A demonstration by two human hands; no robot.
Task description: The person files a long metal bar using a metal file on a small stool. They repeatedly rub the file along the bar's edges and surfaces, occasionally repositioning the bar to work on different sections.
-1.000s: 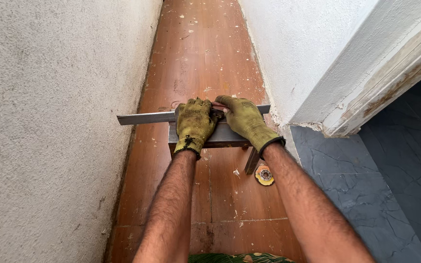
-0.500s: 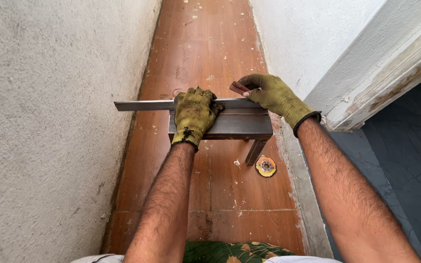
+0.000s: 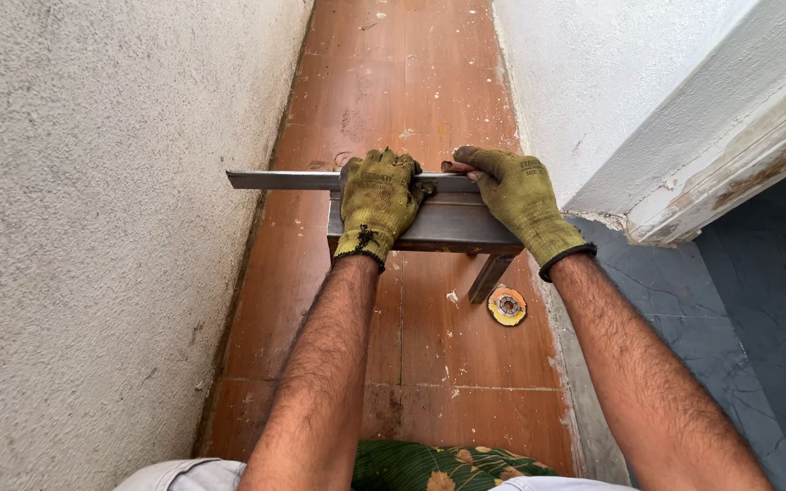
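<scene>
Head camera, looking steeply down, close above floor (image 3: pixel 429 355).

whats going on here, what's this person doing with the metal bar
A person in green work gloves presses a long metal bar down across a small metal stand on a brown tiled floor. The left hand grips bar and stand together; the right hand rests on the bar's other end. A round yellow disc lies beside the stand's leg.
</scene>
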